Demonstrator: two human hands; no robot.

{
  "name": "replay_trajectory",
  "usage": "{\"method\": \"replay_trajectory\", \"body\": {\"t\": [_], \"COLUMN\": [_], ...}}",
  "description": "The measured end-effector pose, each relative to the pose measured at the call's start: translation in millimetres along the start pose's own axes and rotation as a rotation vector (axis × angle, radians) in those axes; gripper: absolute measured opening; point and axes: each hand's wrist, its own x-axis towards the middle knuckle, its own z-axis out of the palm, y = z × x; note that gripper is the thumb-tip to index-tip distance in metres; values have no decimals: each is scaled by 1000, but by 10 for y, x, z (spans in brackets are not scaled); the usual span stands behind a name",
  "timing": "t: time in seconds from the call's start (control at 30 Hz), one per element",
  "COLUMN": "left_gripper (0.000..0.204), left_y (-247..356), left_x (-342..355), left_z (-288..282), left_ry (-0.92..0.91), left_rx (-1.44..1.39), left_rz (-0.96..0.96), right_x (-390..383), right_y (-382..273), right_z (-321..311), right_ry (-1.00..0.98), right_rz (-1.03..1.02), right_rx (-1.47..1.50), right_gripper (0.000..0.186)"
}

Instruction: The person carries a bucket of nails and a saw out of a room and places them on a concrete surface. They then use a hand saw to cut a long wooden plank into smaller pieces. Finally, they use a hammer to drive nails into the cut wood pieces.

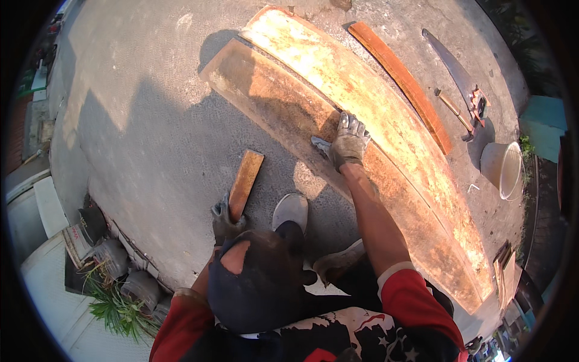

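Observation:
My left hand point(226, 223), in a grey work glove, is closed around the lower end of a short wooden board point(248, 178), which points up and away just left of my shoe. My right hand point(351, 142), gloved too, reaches out to the nearer of two long wooden planks point(259, 90). Its fingers bend over that plank's far edge while the thumb lies across the top face. Close alongside, with a thin gap between, lies the farther long plank point(374, 90), brightly sunlit.
Beyond the planks lie a narrow reddish board point(401, 81), a handsaw point(449, 60) and a hammer point(455, 111). A white bucket point(499, 169) stands at the right. Thin wood pieces point(506, 274) lean at the lower right. Potted plants point(120, 308) line the lower left.

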Motion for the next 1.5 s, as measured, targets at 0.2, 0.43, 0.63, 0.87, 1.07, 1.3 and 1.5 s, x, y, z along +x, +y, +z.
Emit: {"method": "replay_trajectory", "body": {"t": [0.2, 0.43, 0.63, 0.87, 1.07, 1.3, 1.5], "left_gripper": [82, 77, 80, 89, 86, 69, 66], "left_y": [-210, -202, -259, 1228, 591, 675, 436], "left_x": [46, -84, 63, 1090, 792, 918, 880], "left_z": [286, 221, 313, -31, 270, 80, 167], "left_ry": [267, 358, 314, 466, 256, 186, 234], "left_rx": [-124, -95, -79, -209, -29, -97, -132], "left_rz": [262, 227, 242, 326, 190, 223, 260], "right_x": [453, 395, 243, 112, 1085, 1557, 1497], "right_y": [111, 98, 237, 468, 1497, 1282, 1321], "right_z": [195, -59, -404, -938, -618, -711, -1168], "right_ry": [-177, -296, 29, -132, 283, 28, 120], "right_rz": [8, -90, -222, -176, -166, 89, 1], "right_rx": [90, 195, 455, 446, 28, 159, 440], "right_gripper": [114, 106, 68, 61, 79, 104, 93]}}
